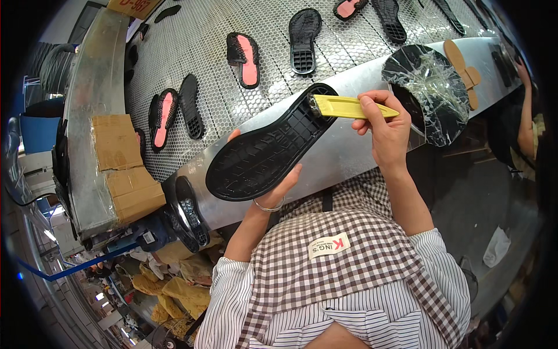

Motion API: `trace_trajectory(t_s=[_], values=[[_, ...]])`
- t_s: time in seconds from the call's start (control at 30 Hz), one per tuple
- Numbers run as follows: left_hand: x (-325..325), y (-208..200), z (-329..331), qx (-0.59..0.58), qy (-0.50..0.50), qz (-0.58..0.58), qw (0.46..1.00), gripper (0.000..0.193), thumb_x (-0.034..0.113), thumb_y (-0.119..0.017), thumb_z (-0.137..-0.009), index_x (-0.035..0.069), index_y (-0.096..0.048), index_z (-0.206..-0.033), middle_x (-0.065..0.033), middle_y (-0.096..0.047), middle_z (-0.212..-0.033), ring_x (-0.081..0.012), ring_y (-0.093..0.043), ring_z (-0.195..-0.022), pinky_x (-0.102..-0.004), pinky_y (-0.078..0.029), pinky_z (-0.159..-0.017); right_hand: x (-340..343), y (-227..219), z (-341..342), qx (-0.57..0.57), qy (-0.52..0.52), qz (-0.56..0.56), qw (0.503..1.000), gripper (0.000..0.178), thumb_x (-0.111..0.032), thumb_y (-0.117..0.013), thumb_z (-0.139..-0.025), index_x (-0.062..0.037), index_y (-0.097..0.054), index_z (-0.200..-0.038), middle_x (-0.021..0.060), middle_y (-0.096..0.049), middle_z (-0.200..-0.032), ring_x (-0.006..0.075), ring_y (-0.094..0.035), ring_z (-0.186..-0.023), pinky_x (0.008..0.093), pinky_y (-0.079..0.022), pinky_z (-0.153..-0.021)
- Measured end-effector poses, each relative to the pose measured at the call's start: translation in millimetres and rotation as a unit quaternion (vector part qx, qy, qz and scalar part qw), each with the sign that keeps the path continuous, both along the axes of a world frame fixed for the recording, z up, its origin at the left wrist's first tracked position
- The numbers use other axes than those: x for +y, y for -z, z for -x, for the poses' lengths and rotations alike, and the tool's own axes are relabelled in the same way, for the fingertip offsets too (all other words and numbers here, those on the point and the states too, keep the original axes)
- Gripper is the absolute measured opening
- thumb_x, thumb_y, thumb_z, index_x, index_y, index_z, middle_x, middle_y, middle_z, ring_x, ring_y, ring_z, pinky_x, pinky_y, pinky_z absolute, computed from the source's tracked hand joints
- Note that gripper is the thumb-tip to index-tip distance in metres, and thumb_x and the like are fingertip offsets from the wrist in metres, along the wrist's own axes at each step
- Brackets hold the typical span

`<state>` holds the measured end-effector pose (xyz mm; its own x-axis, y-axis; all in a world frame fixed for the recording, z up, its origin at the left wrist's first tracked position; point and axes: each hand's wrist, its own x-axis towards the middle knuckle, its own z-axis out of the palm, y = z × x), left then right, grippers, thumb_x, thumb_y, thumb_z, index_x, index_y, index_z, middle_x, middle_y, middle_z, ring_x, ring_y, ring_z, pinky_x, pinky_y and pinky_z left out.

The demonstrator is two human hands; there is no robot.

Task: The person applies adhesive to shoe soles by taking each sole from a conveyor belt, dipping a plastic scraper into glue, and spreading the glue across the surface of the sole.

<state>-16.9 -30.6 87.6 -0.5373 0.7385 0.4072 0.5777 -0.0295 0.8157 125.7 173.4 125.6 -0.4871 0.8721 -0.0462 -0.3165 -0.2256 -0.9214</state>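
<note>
My left hand (283, 189) is closed round a black shoe sole (256, 160), gripping it from beneath, with most of the fingers hidden behind it. The sole is held tilted, its hollow, gridded inner side showing and its heel end pointing up to the right. In my right hand (385, 128) is a brush with a flat yellow handle (343, 107), pinched between thumb and fingers. The brush's dark tip meets the inside of the heel near its rim. Right of that hand, a round black container (401, 107) stands on the metal ledge, partly covered by crumpled clear film.
Beyond the ledge (343, 148), a metal mesh conveyor (267, 104) carries several black soles and woven uppers with pink undersides (249, 67). Brown cardboard (133, 195) lies at the left, near more soles (189, 209). Another person's arm (526, 122) shows at the far right.
</note>
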Motion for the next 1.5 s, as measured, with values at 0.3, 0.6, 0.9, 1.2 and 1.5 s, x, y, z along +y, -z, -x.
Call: trace_trajectory(t_s=[0.3, 0.6, 0.9, 1.2, 1.5], values=[[16.4, -20.5, 0.2, 0.078, 0.000, -0.008, 0.997, 0.090, 0.014, -0.081, -0.065, 0.001, -0.030, -0.138, -0.0066, -0.062, -0.107, -0.0175, -0.060, -0.100, -0.0393, -0.036, -0.104, -3.6, -0.6, 4.4, -0.013, -0.026, 0.018, 0.999, 0.013, -0.011, -0.060, -0.092, 0.0020, -0.063, -0.095, 0.0060, -0.064, -0.080, 0.0082, -0.060, -0.055, 0.0179, -0.044, -0.047], [39.3, -36.7, -18.2, 0.189, -0.080, 0.034, 0.978, 0.063, 0.016, -0.077, -0.072, 0.003, -0.047, -0.125, -0.0034, -0.066, -0.100, -0.0161, -0.063, -0.091, -0.0434, -0.032, -0.105, -22.5, -0.8, 15.4, -0.010, -0.058, 0.024, 0.998, 0.014, -0.012, -0.060, -0.092, 0.0016, -0.062, -0.095, 0.0068, -0.065, -0.079, 0.0092, -0.063, -0.059, 0.0184, -0.048, -0.048], [59.6, 28.0, -9.1, -0.219, 0.072, -0.087, 0.969, 0.043, 0.044, -0.048, -0.082, 0.008, -0.058, -0.102, -0.0040, -0.064, -0.086, -0.0179, -0.059, -0.079, -0.0379, -0.038, -0.085, -47.1, -8.2, 36.3, 0.025, -0.105, 0.042, 0.993, 0.013, -0.011, -0.058, -0.094, 0.0016, -0.061, -0.095, 0.0066, -0.065, -0.080, 0.0084, -0.064, -0.060, 0.0177, -0.048, -0.048], [59.1, 58.9, 1.2, -0.565, 0.251, -0.188, 0.763, 0.065, 0.066, -0.029, -0.087, 0.009, -0.057, -0.100, -0.0054, -0.061, -0.084, -0.0191, -0.056, -0.076, -0.0310, -0.044, -0.070, -63.5, -30.3, 41.6, 0.026, -0.167, 0.043, 0.985, 0.012, -0.010, -0.056, -0.094, 0.0015, -0.060, -0.094, 0.0045, -0.064, -0.076, 0.0061, -0.061, -0.058, 0.0175, -0.047, -0.048], [55.5, 56.9, -5.4, -0.386, 0.153, -0.064, 0.908, 0.054, 0.057, -0.044, -0.086, 0.008, -0.057, -0.104, -0.0061, -0.061, -0.090, -0.0193, -0.057, -0.083, -0.0315, -0.046, -0.074, -57.9, -43.8, 45.3, -0.005, -0.209, -0.054, 0.976, 0.010, -0.006, -0.059, -0.090, 0.0034, -0.061, -0.089, 0.0060, -0.062, -0.075, 0.0077, -0.062, -0.056, 0.0202, -0.047, -0.047]])
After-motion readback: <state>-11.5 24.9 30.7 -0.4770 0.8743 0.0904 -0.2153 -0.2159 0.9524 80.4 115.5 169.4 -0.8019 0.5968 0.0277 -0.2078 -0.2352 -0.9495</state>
